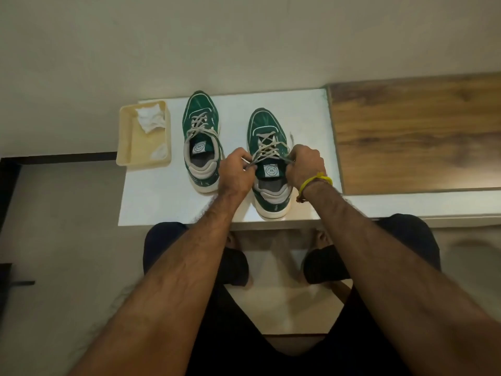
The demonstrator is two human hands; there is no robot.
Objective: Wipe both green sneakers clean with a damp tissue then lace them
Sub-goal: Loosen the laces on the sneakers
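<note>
Over the right sneaker [269, 158], my left hand [235, 172] and right hand [305, 165] each pinch a lace [267, 150] end. I should pull both evenly, keeping the crossings flat before knotting.

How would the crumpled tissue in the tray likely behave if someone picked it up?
The tissue looks crumpled and limp, so it would probably sag rather than hold shape. It seems light for its size. Lying loose in the tray, it should lift freely, though thin paper might tear.
</note>
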